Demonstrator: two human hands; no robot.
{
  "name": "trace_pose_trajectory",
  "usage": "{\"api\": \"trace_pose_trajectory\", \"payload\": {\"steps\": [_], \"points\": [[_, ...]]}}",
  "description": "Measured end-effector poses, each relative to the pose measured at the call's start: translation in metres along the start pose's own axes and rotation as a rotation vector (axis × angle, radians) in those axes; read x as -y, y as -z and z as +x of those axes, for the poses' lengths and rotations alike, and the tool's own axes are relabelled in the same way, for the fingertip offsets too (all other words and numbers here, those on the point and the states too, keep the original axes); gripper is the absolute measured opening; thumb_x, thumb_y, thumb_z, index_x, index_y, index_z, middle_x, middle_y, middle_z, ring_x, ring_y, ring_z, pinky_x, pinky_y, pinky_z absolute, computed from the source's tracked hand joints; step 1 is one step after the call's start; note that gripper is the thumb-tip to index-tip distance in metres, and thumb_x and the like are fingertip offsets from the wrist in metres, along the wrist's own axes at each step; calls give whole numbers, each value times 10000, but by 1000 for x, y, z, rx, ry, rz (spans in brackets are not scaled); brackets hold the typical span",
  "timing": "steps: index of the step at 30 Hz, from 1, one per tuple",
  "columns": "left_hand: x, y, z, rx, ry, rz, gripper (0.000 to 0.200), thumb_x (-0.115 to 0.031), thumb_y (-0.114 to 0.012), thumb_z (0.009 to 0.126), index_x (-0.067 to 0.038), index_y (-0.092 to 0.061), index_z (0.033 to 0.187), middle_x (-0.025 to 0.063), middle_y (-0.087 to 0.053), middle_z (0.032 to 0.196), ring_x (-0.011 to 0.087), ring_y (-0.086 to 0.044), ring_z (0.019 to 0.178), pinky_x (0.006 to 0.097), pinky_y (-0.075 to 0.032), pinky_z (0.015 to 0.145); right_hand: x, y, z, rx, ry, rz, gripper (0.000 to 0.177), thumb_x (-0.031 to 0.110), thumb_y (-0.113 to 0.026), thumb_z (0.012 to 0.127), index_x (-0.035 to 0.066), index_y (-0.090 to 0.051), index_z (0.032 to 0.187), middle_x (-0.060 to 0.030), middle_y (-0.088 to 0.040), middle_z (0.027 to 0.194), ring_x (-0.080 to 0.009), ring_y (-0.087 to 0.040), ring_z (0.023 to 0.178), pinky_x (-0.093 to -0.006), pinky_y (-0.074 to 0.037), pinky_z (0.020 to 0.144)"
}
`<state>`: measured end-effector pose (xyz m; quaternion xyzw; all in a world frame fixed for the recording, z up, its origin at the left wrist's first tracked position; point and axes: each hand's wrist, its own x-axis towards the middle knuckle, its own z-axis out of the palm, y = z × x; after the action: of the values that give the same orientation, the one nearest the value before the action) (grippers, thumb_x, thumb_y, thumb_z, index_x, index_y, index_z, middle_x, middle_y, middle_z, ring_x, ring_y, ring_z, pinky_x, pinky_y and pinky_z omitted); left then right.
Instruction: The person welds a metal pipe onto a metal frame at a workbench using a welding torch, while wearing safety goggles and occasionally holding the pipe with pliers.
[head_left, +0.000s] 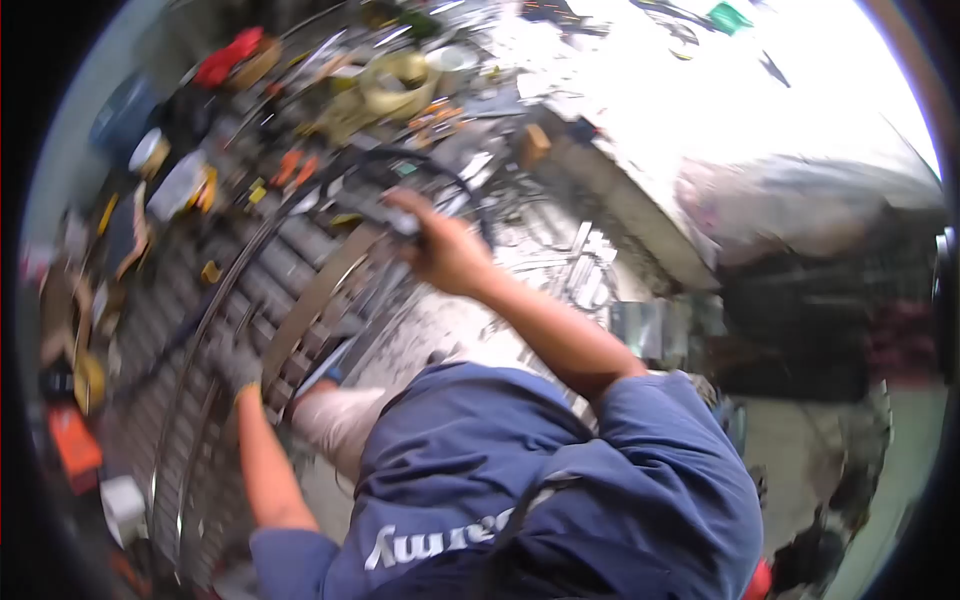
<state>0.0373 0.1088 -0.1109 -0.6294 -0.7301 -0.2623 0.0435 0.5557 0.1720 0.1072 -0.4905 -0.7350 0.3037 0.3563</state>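
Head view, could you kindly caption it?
Left hand and clenched right hand at curved metal rims amid scattered tools.

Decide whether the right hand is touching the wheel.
Touching. The head view shows the right hand with fingers wrapped over the wheel at its dark top edge.

A blue short-sleeved cotton shirt (560, 490) carries white printed lettering (440, 535). Pale trousers (340, 415) show below it. A grey fabric glove with a yellow cuff (243, 388) covers the left hand (236, 362).
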Motion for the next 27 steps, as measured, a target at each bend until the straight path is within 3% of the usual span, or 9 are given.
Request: {"api": "trace_pose_trajectory", "payload": {"steps": [1,2,3,4,6,8,15,20,27], "points": [[-24,14,2,-153,-123,20,394,-394,-745,1054,-11,-795,975,271,-723,992,506,-650,937,605,-505,860,2,2,-2,57,-70,39,797,129,-860,979,278,-490,1669,-199,-738,1485,-490,-751,1261,-544,-607,1028],[-36,29,6,-38,-59,34,351,-352,-758,1039,-17,-760,935,257,-714,961,509,-647,925,603,-502,852,12,3,-1,29,-47,21,795,81,-861,975,255,-501,1662,-207,-729,1507,-483,-755,1257,-495,-615,1023],[-28,20,6,-113,-81,2,307,-316,-784,1008,-21,-741,932,257,-712,1000,503,-654,958,606,-496,844,13,-3,-1,11,-76,-10,775,73,-863,976,225,-524,1655,-224,-724,1513,-454,-790,1215,-463,-624,999],[-32,24,5,-139,-95,-1,263,-296,-810,976,-39,-756,963,248,-714,1051,498,-660,997,606,-504,855,-3,-14,0,-76,111,63,766,45,-853,982,189,-538,1665,-226,-755,1464,-345,-834,1069,-419,-631,932],[4,-11,-12,-204,14,-13,268,-350,-870,922,-110,-800,1020,196,-704,1148,479,-664,1061,604,-525,921,23,-19,0,-7,-95,16,790,32,-835,977,172,-539,1696,-152,-818,1048,-162,-707,792,-320,-583,771],[-13,10,-9,43,211,32,336,-380,-870,939,-138,-821,1167,216,-694,1146,463,-676,1121,571,-541,979,28,-36,5,29,-53,-51,780,77,-817,979,160,-533,1701,-105,-741,878,-160,-646,702,-325,-534,674],[-33,32,-3,67,270,36,290,-360,-881,945,-187,-825,1171,149,-728,1159,424,-686,1134,567,-534,1004,50,-86,32,225,63,-179,774,56,-772,989,135,-513,1714,-85,-700,881,-139,-596,689,-337,-529,665],[-34,32,-3,65,292,13,275,-368,-889,932,-184,-839,1132,120,-727,1137,393,-685,1143,552,-534,1010,61,-130,54,366,35,-160,716,56,-766,1014,102,-546,1694,-181,-816,1080,-186,-773,866,-362,-616,812],[-31,29,-5,43,293,21,323,-383,-897,909,-151,-855,1130,131,-714,1137,383,-678,1141,553,-536,1010,57,-175,74,484,49,-262,718,79,-769,1029,119,-534,1707,-190,-818,1031,-275,-817,856,-416,-633,800]]}}
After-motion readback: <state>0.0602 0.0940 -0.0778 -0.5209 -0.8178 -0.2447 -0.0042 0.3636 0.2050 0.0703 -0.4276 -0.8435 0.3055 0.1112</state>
